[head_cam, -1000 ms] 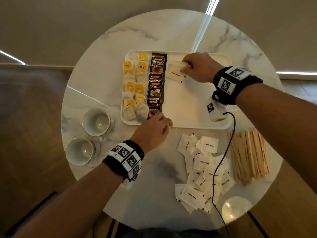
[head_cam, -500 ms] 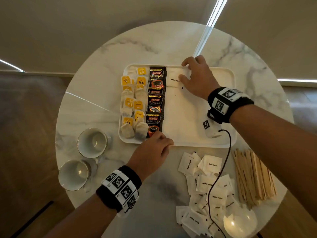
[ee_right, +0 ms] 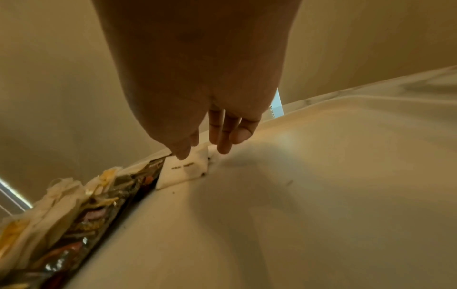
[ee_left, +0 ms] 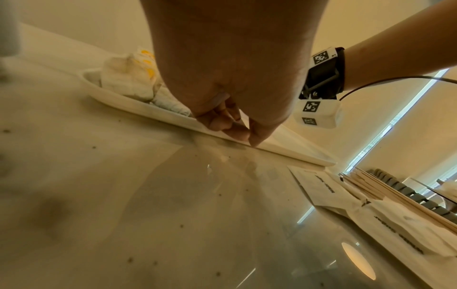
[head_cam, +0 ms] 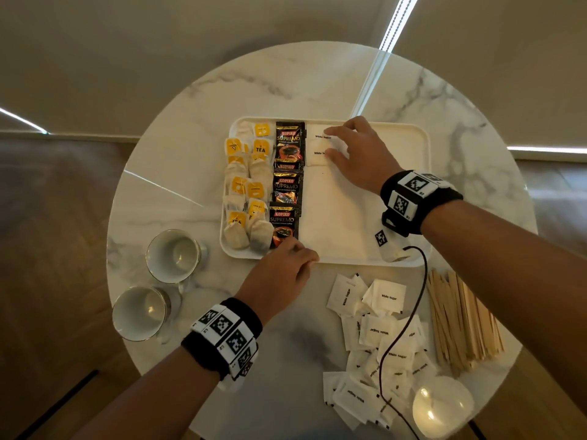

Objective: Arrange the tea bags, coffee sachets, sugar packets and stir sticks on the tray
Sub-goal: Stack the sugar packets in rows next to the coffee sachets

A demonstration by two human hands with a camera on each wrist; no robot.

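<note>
From my head view, the tea bags (head_cam: 246, 188) fill two columns at the tray's (head_cam: 424, 185) left end, roughly ten, though overlaps blur the count. Three coffee sachets (head_cam: 287, 185) run beside them. My right hand (head_cam: 352, 154) lies flat, fingers straight, pressing two sugar packets (head_cam: 319, 144) at the start of a third column. My left hand (head_cam: 279, 274) rests at the tray's near rim, fingers loosely bent, holding nothing. On the desk (head_cam: 178, 173) a loose sugar pile (head_cam: 378, 338), well over a dozen, and the stir sticks (head_cam: 463, 315), too many to count, wait. I'd judge the task about half done.

My left wrist view shows my fingertips (ee_left: 237, 133) touching the rim, empty.

My right wrist view shows my fingers (ee_right: 223, 135) spread over one packet (ee_right: 183, 170) beside the sachets.
</note>
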